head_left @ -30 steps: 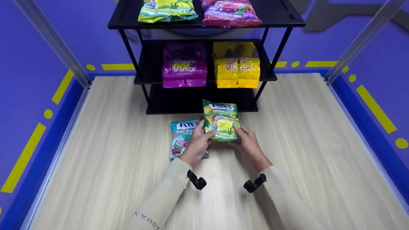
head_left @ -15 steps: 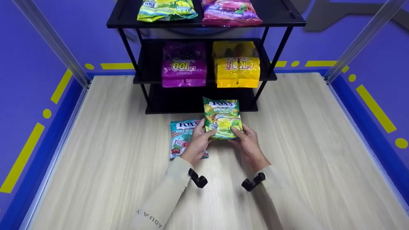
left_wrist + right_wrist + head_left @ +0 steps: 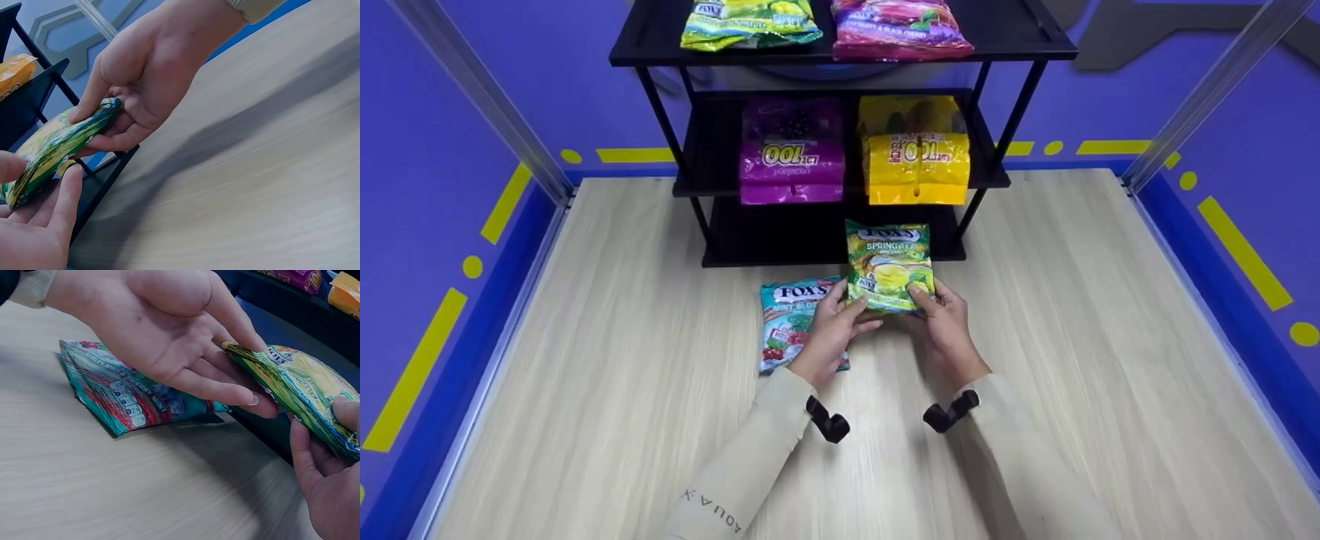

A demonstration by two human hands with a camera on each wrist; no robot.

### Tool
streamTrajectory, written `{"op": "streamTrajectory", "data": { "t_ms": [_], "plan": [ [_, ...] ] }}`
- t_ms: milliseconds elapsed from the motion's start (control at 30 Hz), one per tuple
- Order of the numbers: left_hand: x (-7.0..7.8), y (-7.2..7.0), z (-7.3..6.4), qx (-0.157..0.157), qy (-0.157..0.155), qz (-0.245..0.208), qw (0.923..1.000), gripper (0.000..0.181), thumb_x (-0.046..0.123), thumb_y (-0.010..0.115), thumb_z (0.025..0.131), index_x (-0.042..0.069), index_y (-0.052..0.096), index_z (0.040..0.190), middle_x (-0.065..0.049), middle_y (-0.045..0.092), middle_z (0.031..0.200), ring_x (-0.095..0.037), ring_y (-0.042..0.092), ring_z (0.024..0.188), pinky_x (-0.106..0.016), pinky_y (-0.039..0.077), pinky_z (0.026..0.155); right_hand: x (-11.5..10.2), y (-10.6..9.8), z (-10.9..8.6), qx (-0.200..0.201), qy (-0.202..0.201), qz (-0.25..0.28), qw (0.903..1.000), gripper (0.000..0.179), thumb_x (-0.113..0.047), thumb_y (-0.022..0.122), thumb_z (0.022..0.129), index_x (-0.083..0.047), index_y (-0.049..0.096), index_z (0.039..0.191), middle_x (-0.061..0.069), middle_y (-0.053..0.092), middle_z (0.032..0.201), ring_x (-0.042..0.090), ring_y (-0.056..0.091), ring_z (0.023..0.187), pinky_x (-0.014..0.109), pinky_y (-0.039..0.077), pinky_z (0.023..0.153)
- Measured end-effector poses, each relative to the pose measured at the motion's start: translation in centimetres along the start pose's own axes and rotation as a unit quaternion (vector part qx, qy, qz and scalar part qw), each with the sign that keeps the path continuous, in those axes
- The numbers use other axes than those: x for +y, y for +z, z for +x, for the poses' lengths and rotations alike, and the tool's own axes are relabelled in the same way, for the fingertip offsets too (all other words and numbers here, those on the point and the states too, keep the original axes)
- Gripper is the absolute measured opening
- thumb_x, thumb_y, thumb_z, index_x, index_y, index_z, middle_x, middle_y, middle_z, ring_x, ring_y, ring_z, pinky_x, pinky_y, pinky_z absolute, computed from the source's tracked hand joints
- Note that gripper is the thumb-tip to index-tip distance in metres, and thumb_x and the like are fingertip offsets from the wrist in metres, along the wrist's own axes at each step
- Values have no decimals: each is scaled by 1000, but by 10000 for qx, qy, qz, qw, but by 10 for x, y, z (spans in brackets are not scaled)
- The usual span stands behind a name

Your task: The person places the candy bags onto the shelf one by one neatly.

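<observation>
A green and yellow Fox's Spring Tea candy bag point(image 3: 890, 264) is held up between both hands, in front of the rack's lowest shelf. My left hand point(image 3: 831, 330) grips its left lower corner, thumb on the front and fingers behind. On the opposite corner my right hand point(image 3: 949, 326) pinches it the same way. In both wrist views the bag point(image 3: 62, 143) is tilted and off the table. A teal Fox's Mint candy bag point(image 3: 789, 319) lies on the table, partly hidden under my left hand in the head view.
A black three-tier rack point(image 3: 840, 56) stands at the back. Its middle shelf bears a purple bag point(image 3: 793, 154) and a yellow bag point(image 3: 916, 154). On top lie a yellow-green bag point(image 3: 751, 22) and a pink bag point(image 3: 898, 28). Blue walls point(image 3: 1207, 225) enclose the wooden table point(image 3: 1110, 375).
Both hands have carried the green candy bag slightly forward and to the right, towards the rack's lowest shelf. The teal bag and the bags on the rack have stayed put.
</observation>
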State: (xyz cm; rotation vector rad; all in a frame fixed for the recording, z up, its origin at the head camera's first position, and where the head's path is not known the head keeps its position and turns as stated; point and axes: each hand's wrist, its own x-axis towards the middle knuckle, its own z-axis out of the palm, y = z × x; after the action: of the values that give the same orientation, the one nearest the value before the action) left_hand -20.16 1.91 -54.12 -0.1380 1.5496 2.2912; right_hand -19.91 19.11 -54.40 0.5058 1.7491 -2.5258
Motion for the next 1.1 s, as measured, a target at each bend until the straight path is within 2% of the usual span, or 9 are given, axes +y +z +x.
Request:
{"op": "streamTrajectory", "data": {
  "t_ms": [133, 367, 533, 700, 833, 967, 1100],
  "plan": [
    [-4, 4, 3, 102, 24, -39, 9999, 61, 12, 47, 102, 9, 16, 155, -25, 53, 134, -24, 70, 94, -34, 58, 87, 0, -1, 5, 48, -34, -49, 10000, 41, -12, 59, 96, -2, 52, 135, 2, 67, 102, 9, 68, 87, 30, 57, 82],
    [-8, 9, 11, 272, 92, -12, 9996, 63, 12, 45, 103, 5, 10, 155, -29, 53, 135, -30, 71, 96, -34, 59, 86, 2, -2, 15, 180, -87, -52, 9998, 39, -10, 58, 96, -1, 53, 134, 0, 69, 94, 9, 68, 80, 27, 58, 73],
    [-8, 13, 15, 394, 65, -77, 9992, 60, 10, 44, 103, 6, 15, 155, -29, 53, 134, -28, 72, 92, -34, 59, 86, 2, -3, 20, 226, 30, -73, 9997, 41, -12, 59, 96, -1, 52, 135, -2, 70, 88, 8, 68, 75, 25, 58, 69],
    [-6, 16, 19, 538, 67, -226, 9983, 58, 4, 45, 101, 4, 20, 153, -31, 48, 137, -20, 71, 80, -33, 60, 84, 2, -3, 22, 309, 37, -247, 9992, 39, -13, 58, 97, 0, 53, 133, -4, 67, 83, 6, 66, 71, 25, 58, 67],
    [-5, 19, 23, 695, 27, -314, 9971, 57, 2, 45, 100, 5, 24, 153, -28, 51, 134, -16, 67, 74, -33, 60, 82, 2, -2, 24, 363, 30, -242, 9990, 36, -13, 58, 97, 1, 53, 130, -4, 66, 82, 7, 65, 69, 24, 58, 65],
    [-4, 23, 27, 888, 20, -355, 9954, 57, -1, 45, 100, 8, 26, 153, -24, 50, 138, -19, 69, 82, -31, 60, 82, 3, -2, 25, 407, 46, -188, 9990, 36, -12, 58, 97, 0, 53, 131, -2, 65, 86, 7, 65, 71, 24, 58, 66],
    [-3, 26, 31, 977, 137, -377, 9944, 56, -3, 44, 99, 12, 32, 151, -22, 41, 147, -28, 67, 103, -31, 59, 84, 4, -2, 27, 376, 33, -170, 9991, 42, -10, 53, 99, 0, 47, 139, 5, 61, 105, 7, 65, 79, 27, 59, 76]
  ]
}}
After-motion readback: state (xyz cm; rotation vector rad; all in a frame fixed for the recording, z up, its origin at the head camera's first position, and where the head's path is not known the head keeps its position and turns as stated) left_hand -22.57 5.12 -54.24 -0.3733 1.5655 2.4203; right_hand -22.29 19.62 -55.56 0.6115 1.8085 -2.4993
